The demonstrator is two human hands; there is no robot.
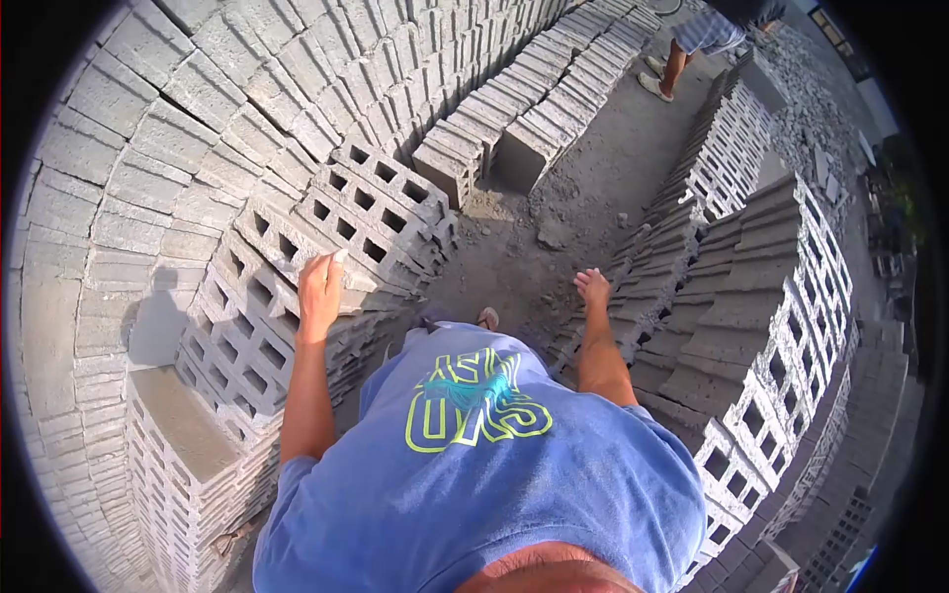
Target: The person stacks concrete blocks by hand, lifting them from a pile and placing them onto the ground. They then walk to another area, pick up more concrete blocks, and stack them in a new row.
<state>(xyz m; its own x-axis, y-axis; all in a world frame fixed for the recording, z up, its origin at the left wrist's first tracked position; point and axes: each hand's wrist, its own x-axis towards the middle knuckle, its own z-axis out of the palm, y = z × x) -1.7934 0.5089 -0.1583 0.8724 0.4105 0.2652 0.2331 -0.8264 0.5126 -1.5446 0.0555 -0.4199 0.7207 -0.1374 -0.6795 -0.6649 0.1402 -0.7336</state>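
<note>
A person in a blue T-shirt with yellow-green outlined lettering (494, 474) stands in a narrow lane of dusty grey ground (593, 183) between rows of stacked concrete blocks. The left hand (319, 287) is held out over the near-left side of the lane, its fingers curled, with something whitish at the fingertips; whether it grips or touches a block cannot be told. Just beyond and beside it rise the blocks nearest that hand: a stack of grey rectangular concrete blocks with hollow faces turned up (400, 210), next to a larger stepped stack of grey hollow concrete blocks (206, 341) on the left.

The right hand (593, 287) is open, fingers loosely bent and parted, near the lane-side edge of a long row of grey concrete blocks with rough ridged sides (741, 311). That row runs along the right, its hollow faces catching the sun on the outer side.

On the far left, a tall curving wall of tightly packed grey blocks (129, 237) bears a dark shadow (156, 306). Low double rows of grey slab-like blocks (554, 84) line the lane's far end, where a second person in checked shorts (708, 34) stands to the right, near pale rubble (806, 109).
</note>
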